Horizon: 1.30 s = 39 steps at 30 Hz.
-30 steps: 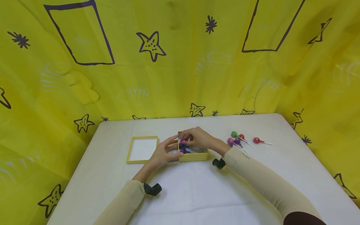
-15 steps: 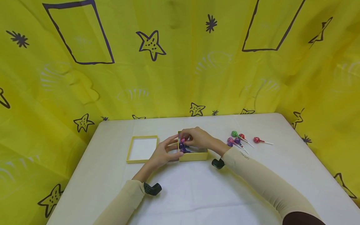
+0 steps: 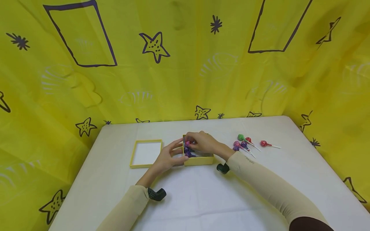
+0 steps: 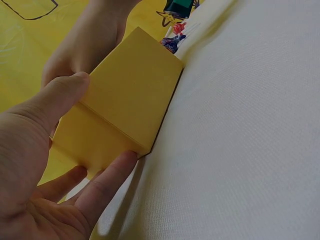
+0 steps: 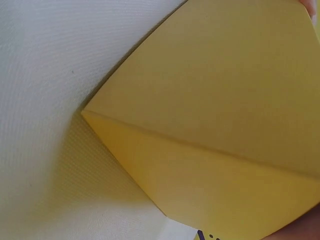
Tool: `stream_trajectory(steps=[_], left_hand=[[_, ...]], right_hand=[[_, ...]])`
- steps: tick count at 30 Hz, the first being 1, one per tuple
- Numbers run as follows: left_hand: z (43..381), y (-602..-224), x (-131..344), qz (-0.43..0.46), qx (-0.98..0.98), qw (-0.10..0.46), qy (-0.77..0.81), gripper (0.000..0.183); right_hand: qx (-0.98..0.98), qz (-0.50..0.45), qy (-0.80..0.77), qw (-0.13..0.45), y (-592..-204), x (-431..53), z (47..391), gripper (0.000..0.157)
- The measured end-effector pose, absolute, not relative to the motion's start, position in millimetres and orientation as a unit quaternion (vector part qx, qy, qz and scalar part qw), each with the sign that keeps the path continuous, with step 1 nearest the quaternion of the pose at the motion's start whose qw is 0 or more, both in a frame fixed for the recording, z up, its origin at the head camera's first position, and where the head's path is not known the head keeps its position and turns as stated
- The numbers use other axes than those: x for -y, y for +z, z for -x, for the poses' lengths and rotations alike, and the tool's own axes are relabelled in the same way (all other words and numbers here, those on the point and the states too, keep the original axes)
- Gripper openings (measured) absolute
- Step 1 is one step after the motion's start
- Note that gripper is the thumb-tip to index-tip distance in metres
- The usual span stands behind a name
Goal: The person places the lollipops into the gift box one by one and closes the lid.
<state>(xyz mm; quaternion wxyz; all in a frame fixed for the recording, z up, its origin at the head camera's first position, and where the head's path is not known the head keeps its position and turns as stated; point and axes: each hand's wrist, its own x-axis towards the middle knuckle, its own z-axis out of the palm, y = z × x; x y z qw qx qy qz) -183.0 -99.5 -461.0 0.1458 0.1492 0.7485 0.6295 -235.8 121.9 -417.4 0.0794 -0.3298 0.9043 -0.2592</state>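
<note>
1. The yellow box [image 3: 199,161] stands open-topped on the white surface [image 3: 188,199], near the middle.
2. Purple lollipops [image 3: 187,149] lie inside along its left end, with a pink lollipop [image 3: 188,143] just beyond them.
3. The right hand [image 3: 203,141] reaches into the box, its thumb and index finger bent in a pinch on the pink lollipop.
4. The left hand [image 3: 167,158] braces the box: thumb at the near left corner, fingers spread and fairly straight against the left wall.
5. Left of the box, near the left hand, a shallow yellow-rimmed lid [image 3: 147,154] lies with its white inside facing up.
6. To the right, a cluster of loose lollipops [image 3: 244,145] shows green, red, pink and purple heads; a single red lollipop [image 3: 264,144] lies farther right.
7. Behind the surface hangs a yellow curtain [image 3: 179,83] printed with dark starfish.
</note>
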Motion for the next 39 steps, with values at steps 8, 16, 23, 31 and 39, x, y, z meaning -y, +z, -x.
stream_trajectory(steps=[8,16,23,31,39], left_hand=[[182.5,-460.7,99.2,-0.146,-0.750,0.144,0.628,0.082],[181.4,-459.5,99.0,-0.143,-0.747,0.150,0.632,0.080],[180.6,-458.8,99.4,-0.143,-0.742,0.156,0.636,0.079],[180.1,-458.6,99.7,-0.141,-0.745,0.154,0.634,0.079],[180.3,-458.2,99.4,-0.144,-0.744,0.153,0.635,0.079]], right_hand=[[-0.907,0.323,-0.257,0.087,-416.8,-121.5,235.7,0.024],[-0.906,0.329,-0.252,0.083,-417.0,-123.3,234.5,0.032],[-0.898,0.343,-0.265,0.077,-416.6,-126.4,234.5,0.036],[-0.890,0.359,-0.269,0.074,-414.8,-127.5,233.5,0.034],[-0.891,0.353,-0.275,0.077,-410.9,-129.1,232.5,0.033]])
